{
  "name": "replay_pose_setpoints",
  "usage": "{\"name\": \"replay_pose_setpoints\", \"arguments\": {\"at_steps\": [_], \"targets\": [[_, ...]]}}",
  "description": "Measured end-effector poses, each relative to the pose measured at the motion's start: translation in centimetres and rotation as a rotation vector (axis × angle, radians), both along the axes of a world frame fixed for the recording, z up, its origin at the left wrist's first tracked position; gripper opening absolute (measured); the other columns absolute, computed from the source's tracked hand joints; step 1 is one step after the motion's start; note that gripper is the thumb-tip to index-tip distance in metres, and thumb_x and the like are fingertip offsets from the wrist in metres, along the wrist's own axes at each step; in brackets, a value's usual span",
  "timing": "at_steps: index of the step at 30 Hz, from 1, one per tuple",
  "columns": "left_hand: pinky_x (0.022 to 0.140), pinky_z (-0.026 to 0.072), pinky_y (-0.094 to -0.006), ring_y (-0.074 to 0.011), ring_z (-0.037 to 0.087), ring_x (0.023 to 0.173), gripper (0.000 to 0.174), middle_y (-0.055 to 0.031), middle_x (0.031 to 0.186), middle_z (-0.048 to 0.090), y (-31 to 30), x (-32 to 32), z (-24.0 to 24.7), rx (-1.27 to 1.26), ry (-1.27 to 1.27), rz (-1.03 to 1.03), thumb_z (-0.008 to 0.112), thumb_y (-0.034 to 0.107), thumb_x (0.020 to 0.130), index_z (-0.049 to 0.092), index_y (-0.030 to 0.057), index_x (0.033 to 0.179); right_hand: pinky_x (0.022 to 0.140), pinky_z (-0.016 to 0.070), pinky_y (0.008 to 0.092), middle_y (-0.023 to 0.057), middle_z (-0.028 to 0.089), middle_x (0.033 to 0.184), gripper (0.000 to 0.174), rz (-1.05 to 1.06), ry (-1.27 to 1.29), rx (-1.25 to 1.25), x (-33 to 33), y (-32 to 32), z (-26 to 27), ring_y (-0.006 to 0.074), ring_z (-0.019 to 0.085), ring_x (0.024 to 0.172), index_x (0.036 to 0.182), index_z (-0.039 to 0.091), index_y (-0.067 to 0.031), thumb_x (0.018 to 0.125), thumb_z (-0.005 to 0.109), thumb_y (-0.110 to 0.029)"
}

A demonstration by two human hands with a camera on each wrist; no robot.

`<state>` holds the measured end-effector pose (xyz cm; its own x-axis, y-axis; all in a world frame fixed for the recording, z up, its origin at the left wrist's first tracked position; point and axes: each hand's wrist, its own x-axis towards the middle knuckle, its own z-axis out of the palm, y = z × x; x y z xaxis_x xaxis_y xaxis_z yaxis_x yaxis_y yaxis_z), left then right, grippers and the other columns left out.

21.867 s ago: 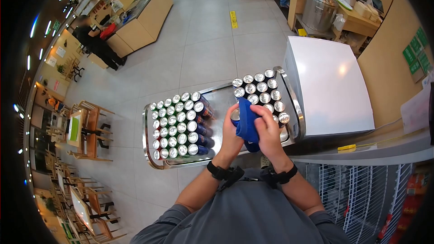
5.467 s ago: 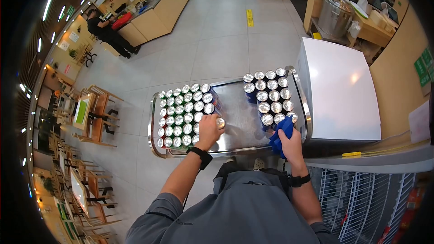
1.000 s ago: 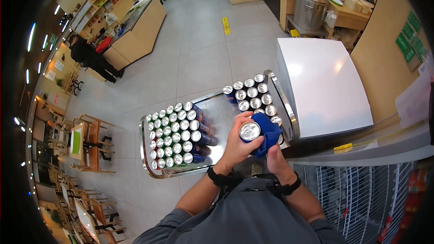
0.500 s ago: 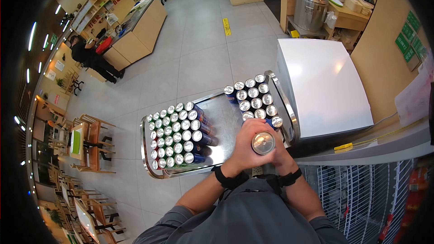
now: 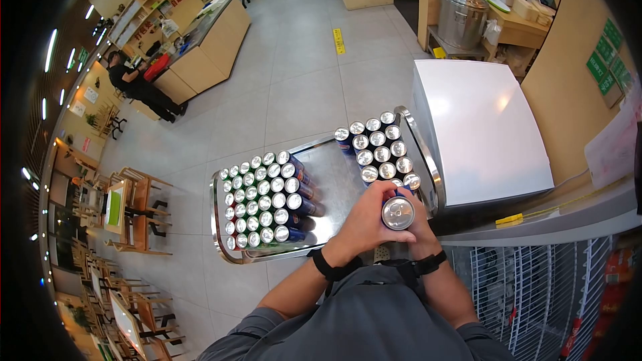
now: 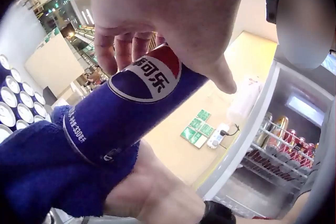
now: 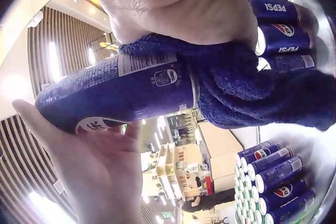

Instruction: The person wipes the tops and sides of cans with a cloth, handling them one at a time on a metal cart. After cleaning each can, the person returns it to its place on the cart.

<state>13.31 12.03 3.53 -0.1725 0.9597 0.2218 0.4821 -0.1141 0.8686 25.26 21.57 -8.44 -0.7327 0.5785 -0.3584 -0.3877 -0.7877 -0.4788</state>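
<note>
My left hand [image 5: 364, 226] grips a blue Pepsi can [image 5: 398, 213] round its side, the silver top facing up at the head camera. In the left wrist view, the fingers and thumb of that hand [image 6: 173, 8] lie round the can's upper part [image 6: 136, 95]. A dark blue cloth [image 6: 47, 166] wraps the can's lower end. My right hand [image 7: 184, 8] holds this cloth [image 7: 231, 87] against the can in the right wrist view. From above, the right hand [image 5: 421, 232] is partly hidden behind the can, and the cloth is mostly covered.
Below the hands is a metal cart [image 5: 331, 160], with a large block of cans [image 5: 257, 200] at its left and a smaller one [image 5: 381, 154] at its right. A white-topped unit [image 5: 478, 130] adjoins it. Wire shelves [image 5: 528, 287] lie at lower right; a person [image 5: 140, 87] stands far left.
Earlier, my left hand was at the left block and my right held the cloth by the right block. Both hands then came together round a can, which has since shifted slightly right.
</note>
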Motion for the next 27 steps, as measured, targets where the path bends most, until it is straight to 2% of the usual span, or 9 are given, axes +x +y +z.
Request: {"name": "replay_pose_setpoints", "arguments": {"at_steps": [2, 6, 10, 13, 16, 19, 22, 23, 27], "targets": [[0.096, 0.0513, -0.0359, -0.0217, 0.062, 0.110, 0.099, -0.0125, 0.116, 0.062, -0.2, 0.1, -1.2, -0.030, -0.119, 0.049, 0.100, 0.035, 0.059, 0.043, 0.0040, 0.134, 0.080, 0.0593, 0.0322, 0.0096, 0.072, 0.100, 0.031, -0.031, -0.026, -0.113, -0.1, 0.4, -0.6, 0.0204, 0.072, 0.092, 0.116, 0.063, -0.0027, 0.103, 0.055, -0.030], [0.101, 0.0491, -0.0354, -0.0213, 0.062, 0.114, 0.094, -0.0130, 0.120, 0.063, 0.2, 0.8, -3.2, 0.076, -0.321, 0.119, 0.097, 0.023, 0.066, 0.038, 0.0043, 0.137, 0.082, 0.0595, 0.0352, 0.0125, 0.072, 0.107, 0.034, -0.150, 0.018, -0.072, -0.3, -0.2, 1.0, 0.0222, 0.072, 0.094, 0.119, 0.062, -0.0009, 0.103, 0.055, -0.030], [0.104, 0.0472, -0.0347, -0.0214, 0.061, 0.116, 0.086, -0.0143, 0.123, 0.063, 0.3, 0.5, -3.4, 0.123, -0.534, 0.098, 0.093, 0.017, 0.072, 0.038, 0.0045, 0.137, 0.088, 0.0577, 0.0357, 0.0108, 0.071, 0.112, 0.038, -0.062, 0.031, -0.004, -0.1, -0.4, 1.9, 0.0221, 0.071, 0.100, 0.122, 0.062, -0.0001, 0.105, 0.051, -0.033], [0.104, 0.0471, -0.0356, -0.0217, 0.060, 0.118, 0.083, -0.0152, 0.126, 0.062, 0.2, 0.0, -3.3, 0.151, -0.617, -0.003, 0.090, 0.025, 0.077, 0.037, 0.0043, 0.137, 0.088, 0.0573, 0.0345, 0.0091, 0.071, 0.112, 0.036, -0.002, 0.070, 0.019, -0.3, -0.7, 2.6, 0.0200, 0.070, 0.101, 0.122, 0.063, -0.0031, 0.105, 0.052, -0.032], [0.103, 0.0466, -0.0364, -0.0228, 0.062, 0.116, 0.069, -0.0150, 0.123, 0.066, 0.2, 0.5, -3.1, 0.190, -0.574, -0.044, 0.083, 0.023, 0.079, 0.044, 0.0031, 0.132, 0.087, 0.0574, 0.0328, 0.0068, 0.070, 0.111, 0.030, 0.035, 0.168, 0.014, -0.4, -1.3, 1.3, 0.0177, 0.069, 0.100, 0.120, 0.064, -0.0065, 0.103, 0.057, -0.029], [0.103, 0.0450, -0.0391, -0.0257, 0.059, 0.118, 0.082, -0.0159, 0.128, 0.059, 0.2, 0.6, -3.8, 0.164, -0.424, -0.089, 0.086, 0.046, 0.079, 0.041, 0.0049, 0.134, 0.086, 0.0574, 0.0311, 0.0045, 0.068, 0.109, 0.025, 0.033, 0.239, 0.072, -0.3, -1.9, 0.7, 0.0157, 0.068, 0.100, 0.118, 0.064, -0.0086, 0.101, 0.062, -0.027], [0.103, 0.0444, -0.0402, -0.0277, 0.057, 0.117, 0.086, -0.0155, 0.127, 0.056, 0.5, 0.0, -5.0, 0.295, -0.109, -0.123, 0.088, 0.052, 0.074, 0.044, 0.0053, 0.131, 0.085, 0.0581, 0.0305, 0.0045, 0.069, 0.108, 0.026, -0.020, 0.187, 0.088, 0.0, -2.7, 2.2, 0.0151, 0.069, 0.098, 0.116, 0.065, -0.0075, 0.100, 0.063, -0.028], [0.102, 0.0444, -0.0409, -0.0287, 0.056, 0.115, 0.094, -0.0153, 0.125, 0.054, 0.5, 0.1, -5.1, 0.315, -0.098, -0.118, 0.094, 0.054, 0.062, 0.047, 0.0068, 0.129, 0.085, 0.0582, 0.0305, 0.0048, 0.069, 0.108, 0.026, -0.030, 0.163, 0.105, 0.1, -2.9, 2.8, 0.0153, 0.069, 0.098, 0.116, 0.065, -0.0072, 0.100, 0.063, -0.028], [0.097, 0.0473, -0.0403, -0.0318, 0.058, 0.109, 0.092, -0.0145, 0.119, 0.056, 0.1, 0.5, -3.2, 0.332, 0.080, -0.026, 0.099, 0.036, 0.058, 0.049, 0.0061, 0.129, 0.085, 0.0586, 0.0306, 0.0060, 0.070, 0.108, 0.027, -0.075, 0.064, 0.169, 0.6, -3.3, 4.9, 0.0158, 0.070, 0.096, 0.116, 0.065, -0.0061, 0.100, 0.063, -0.028]]}}
